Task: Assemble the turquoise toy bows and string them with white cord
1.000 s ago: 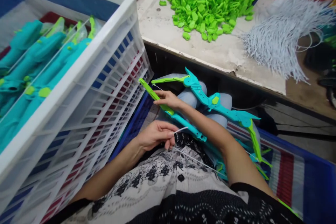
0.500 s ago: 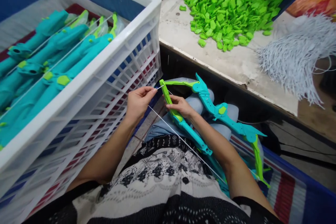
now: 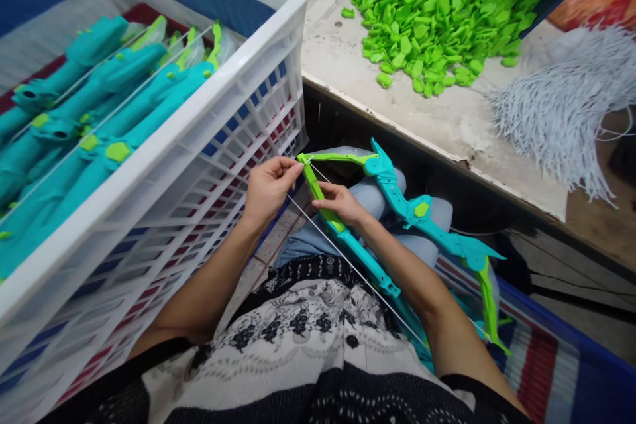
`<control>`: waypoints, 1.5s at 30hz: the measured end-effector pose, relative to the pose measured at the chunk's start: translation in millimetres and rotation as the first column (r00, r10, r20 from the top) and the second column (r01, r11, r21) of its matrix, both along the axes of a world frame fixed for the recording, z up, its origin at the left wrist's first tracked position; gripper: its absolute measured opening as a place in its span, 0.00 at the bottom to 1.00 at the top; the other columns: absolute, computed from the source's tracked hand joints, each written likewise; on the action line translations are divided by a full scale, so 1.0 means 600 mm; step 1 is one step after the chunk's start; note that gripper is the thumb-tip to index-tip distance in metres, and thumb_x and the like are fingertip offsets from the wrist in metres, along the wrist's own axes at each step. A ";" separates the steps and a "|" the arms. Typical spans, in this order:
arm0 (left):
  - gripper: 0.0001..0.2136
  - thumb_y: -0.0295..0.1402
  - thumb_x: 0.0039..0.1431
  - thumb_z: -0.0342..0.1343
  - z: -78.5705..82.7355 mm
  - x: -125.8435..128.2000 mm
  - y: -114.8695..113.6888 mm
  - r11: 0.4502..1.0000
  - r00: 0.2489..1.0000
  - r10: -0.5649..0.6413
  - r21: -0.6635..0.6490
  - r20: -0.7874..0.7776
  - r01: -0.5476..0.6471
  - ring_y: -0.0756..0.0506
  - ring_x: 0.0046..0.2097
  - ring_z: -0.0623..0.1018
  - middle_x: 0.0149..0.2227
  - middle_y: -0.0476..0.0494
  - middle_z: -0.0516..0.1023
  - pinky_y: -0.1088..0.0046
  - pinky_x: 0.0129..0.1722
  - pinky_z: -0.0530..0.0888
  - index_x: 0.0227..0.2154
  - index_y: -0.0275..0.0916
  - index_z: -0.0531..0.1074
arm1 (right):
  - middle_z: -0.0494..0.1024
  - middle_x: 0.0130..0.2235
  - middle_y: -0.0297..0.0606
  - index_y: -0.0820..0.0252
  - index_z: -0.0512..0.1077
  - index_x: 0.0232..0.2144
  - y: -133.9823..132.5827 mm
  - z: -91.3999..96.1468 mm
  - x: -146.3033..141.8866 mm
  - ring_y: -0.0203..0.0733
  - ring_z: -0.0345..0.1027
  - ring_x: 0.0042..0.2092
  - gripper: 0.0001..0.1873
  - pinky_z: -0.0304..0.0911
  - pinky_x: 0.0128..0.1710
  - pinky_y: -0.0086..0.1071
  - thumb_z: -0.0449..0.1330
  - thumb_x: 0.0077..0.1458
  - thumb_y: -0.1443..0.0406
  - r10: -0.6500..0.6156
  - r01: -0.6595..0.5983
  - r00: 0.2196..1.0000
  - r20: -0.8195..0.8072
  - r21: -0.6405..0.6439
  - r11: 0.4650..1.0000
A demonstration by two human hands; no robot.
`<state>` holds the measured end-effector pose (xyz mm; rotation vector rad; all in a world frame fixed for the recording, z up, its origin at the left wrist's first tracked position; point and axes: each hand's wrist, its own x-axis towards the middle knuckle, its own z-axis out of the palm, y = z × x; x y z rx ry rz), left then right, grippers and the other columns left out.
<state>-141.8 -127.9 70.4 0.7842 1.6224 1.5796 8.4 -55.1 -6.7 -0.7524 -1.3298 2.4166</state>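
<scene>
A turquoise and green toy bow (image 3: 397,189) lies across my lap, its green tip pointing left toward the crate. My left hand (image 3: 268,187) pinches the white string (image 3: 325,236) right at that green tip. The string runs from there down to the lower right, passing behind my right forearm. My right hand (image 3: 339,204) is wrapped round the green end of a second turquoise and green limb (image 3: 360,253), just below the tip. Part of this limb disappears under my right forearm.
On my left stands a white slatted crate (image 3: 233,99) holding several turquoise bows (image 3: 124,93). A pile of small green pieces (image 3: 432,26) and a bundle of white strings (image 3: 561,106) lie on the worn worktable (image 3: 342,73), whose edge runs in front of my knees.
My left hand has moved slightly right and up, bringing the string end against the green tip. The right hand keeps its grip, and the limb's top has shifted slightly left.
</scene>
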 end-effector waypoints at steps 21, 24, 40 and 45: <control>0.14 0.39 0.46 0.65 0.009 -0.023 0.006 0.978 0.977 -0.172 -0.099 0.128 0.185 0.54 0.17 0.63 0.17 0.54 0.66 0.80 0.16 0.61 0.34 0.37 0.72 | 0.70 0.29 0.34 0.61 0.70 0.25 0.061 0.121 -0.062 0.35 0.63 0.35 0.10 0.60 0.38 0.31 0.57 0.56 0.63 -0.220 0.166 0.971 -0.099 0.935 0.312; 0.08 0.35 0.47 0.63 0.010 -0.019 0.008 0.995 0.954 -0.067 -0.092 -0.292 0.042 0.50 0.27 0.72 0.25 0.48 0.72 0.77 0.26 0.68 0.29 0.37 0.74 | 0.70 0.29 0.34 0.61 0.68 0.25 0.095 0.103 -0.055 0.35 0.63 0.34 0.09 0.60 0.38 0.31 0.57 0.56 0.64 -0.292 0.171 0.952 -0.095 0.953 0.249; 0.06 0.31 0.48 0.60 0.081 -0.025 0.051 0.976 0.976 -0.218 -0.019 0.015 0.218 0.49 0.34 0.75 0.30 0.44 0.78 0.72 0.39 0.70 0.26 0.33 0.75 | 0.71 0.33 0.38 0.56 0.70 0.32 -0.021 0.130 -0.035 0.40 0.66 0.37 0.04 0.66 0.38 0.36 0.56 0.55 0.70 -0.316 0.311 0.898 -0.306 0.950 -0.034; 0.02 0.26 0.53 0.54 0.109 -0.018 0.027 0.990 0.970 -0.132 0.015 -0.203 0.138 0.53 0.24 0.72 0.28 0.46 0.77 0.77 0.26 0.68 0.27 0.34 0.70 | 0.72 0.34 0.37 0.57 0.71 0.34 -0.009 0.126 -0.054 0.37 0.68 0.37 0.05 0.66 0.36 0.33 0.57 0.56 0.70 -0.342 0.383 0.873 -0.347 0.923 0.042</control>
